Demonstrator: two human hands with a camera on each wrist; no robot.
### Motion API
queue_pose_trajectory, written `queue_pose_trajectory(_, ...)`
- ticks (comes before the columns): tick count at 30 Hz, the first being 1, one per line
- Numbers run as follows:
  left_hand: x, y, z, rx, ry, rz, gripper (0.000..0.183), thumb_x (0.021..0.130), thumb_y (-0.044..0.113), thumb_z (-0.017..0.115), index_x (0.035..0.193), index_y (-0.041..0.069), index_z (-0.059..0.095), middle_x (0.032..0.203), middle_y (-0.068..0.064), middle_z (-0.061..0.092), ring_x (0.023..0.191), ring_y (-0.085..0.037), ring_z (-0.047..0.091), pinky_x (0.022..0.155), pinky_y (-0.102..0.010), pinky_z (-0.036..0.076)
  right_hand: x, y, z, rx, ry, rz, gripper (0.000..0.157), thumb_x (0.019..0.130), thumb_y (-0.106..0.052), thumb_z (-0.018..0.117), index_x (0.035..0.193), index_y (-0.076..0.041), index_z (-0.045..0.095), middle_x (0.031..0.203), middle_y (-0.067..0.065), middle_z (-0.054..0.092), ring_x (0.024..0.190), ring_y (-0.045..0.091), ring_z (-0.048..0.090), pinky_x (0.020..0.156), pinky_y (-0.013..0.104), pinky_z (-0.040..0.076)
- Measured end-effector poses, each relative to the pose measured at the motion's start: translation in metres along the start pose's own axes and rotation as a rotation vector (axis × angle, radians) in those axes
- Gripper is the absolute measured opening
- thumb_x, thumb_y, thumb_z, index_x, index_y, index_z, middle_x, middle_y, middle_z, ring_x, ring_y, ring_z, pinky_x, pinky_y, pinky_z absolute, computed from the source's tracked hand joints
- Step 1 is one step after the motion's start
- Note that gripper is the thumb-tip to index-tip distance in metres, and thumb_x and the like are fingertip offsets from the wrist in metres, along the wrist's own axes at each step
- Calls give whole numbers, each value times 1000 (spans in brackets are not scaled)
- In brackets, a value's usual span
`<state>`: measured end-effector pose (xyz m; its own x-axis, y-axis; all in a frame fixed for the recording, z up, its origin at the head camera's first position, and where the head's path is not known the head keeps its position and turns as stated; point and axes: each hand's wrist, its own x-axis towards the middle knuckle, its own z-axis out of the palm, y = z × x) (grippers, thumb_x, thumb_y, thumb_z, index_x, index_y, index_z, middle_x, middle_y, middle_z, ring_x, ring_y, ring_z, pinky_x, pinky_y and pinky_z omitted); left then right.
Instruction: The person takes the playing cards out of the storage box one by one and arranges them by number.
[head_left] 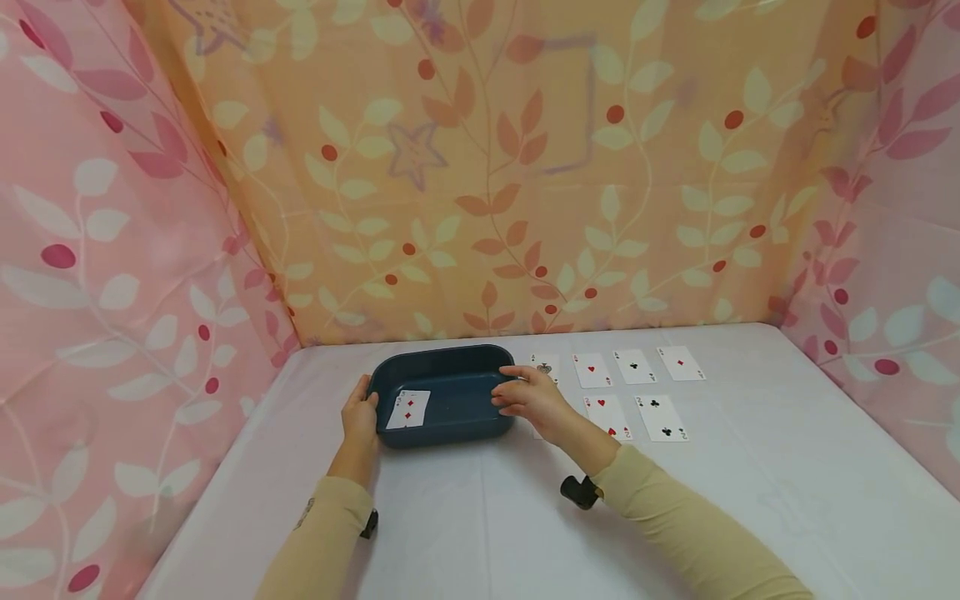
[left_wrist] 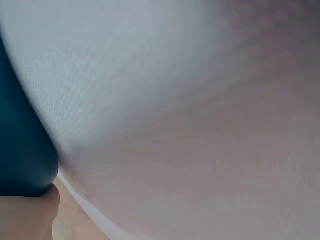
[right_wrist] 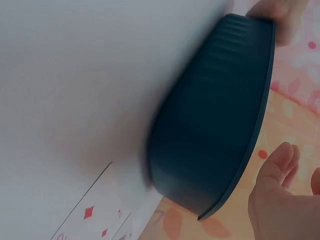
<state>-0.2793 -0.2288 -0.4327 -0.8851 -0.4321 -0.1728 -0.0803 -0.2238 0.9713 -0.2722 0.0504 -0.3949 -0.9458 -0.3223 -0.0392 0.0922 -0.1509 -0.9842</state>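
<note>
A dark blue rectangular basin is on the white table, with a playing card showing red diamonds lying inside at its left. My left hand grips the basin's left end, its thumb over the rim; the left wrist view catches only a thumb against the blue wall. At the opposite end, my right hand hovers by the rim with loosely extended fingers. The right wrist view has these fingers apart from the basin, holding nothing.
Right of the basin, a back row holds an ace of spades, ace of hearts, ace of clubs and ace of diamonds. In front lie a two of hearts and two of clubs. Patterned curtains enclose the table.
</note>
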Motion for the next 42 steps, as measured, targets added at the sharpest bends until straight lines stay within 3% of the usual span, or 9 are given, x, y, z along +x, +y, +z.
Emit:
queue_pose_trajectory(4, -1, 0, -1, -9, -2, 1, 51, 104, 3, 32, 154, 9, 22, 160, -4, 19, 148, -20, 10, 118, -33, 10, 2, 2, 10, -5, -27, -17, 46, 95, -1, 54, 137, 10, 40, 96, 10, 68, 84, 15, 67, 81, 31, 56)
queue_pose_trajectory(12, -1, -2, -2, -9, 0, -8, 51, 105, 4, 32, 154, 10, 23, 160, -3, 19, 147, -19, 10, 118, -33, 11, 5, 3, 23, -34, -39, -11, 45, 96, -3, 54, 137, 9, 42, 118, 30, 60, 98, 25, 67, 90, 41, 53)
queue_pose_trajectory(22, -1, 0, -2, 12, 4, -5, 52, 105, 4, 32, 155, 11, 22, 160, -2, 19, 148, -19, 10, 118, -33, 10, 23, 13, 43, -58, -54, -27, 40, 96, -3, 56, 134, 7, 46, 111, 24, 65, 101, 29, 66, 97, 51, 47)
queue_pose_trajectory(28, -6, 1, 1, 28, 8, -6, 51, 105, 3, 32, 155, 11, 23, 160, -4, 20, 148, -20, 11, 118, -35, 10, 34, 16, 60, -104, -65, 33, 45, 93, -4, 61, 135, 6, 47, 116, 25, 64, 106, 32, 65, 97, 52, 47)
queue_pose_trajectory(33, -7, 1, 3, 28, 5, -11, 51, 105, 4, 32, 155, 12, 22, 160, -3, 20, 148, -20, 11, 119, -35, 10, 53, 21, 72, -254, -112, 141, 54, 92, -9, 67, 140, 1, 46, 111, 18, 67, 104, 31, 65, 88, 44, 53)
queue_pose_trajectory(37, -6, 2, 2, 25, 9, -17, 51, 105, 5, 32, 155, 12, 23, 160, -3, 21, 148, -20, 11, 119, -35, 10, 64, 26, 80, -415, -177, 195, 60, 89, -12, 71, 143, -4, 45, 115, 16, 62, 97, 29, 62, 83, 39, 50)
queue_pose_trajectory(39, -5, 2, 2, 28, 13, -17, 51, 105, 5, 32, 154, 12, 24, 160, -3, 22, 147, -20, 12, 119, -36, 11, 69, 30, 85, -491, -200, 194, 64, 87, -11, 73, 144, -5, 44, 125, 17, 55, 96, 30, 60, 85, 39, 48)
queue_pose_trajectory(42, -5, 2, 3, 29, 15, -3, 51, 104, 4, 33, 154, 11, 26, 159, -3, 23, 147, -21, 13, 119, -36, 11, 79, 37, 91, -659, -227, 143, 70, 85, -13, 76, 146, -5, 43, 141, 17, 45, 114, 31, 54, 101, 40, 43)
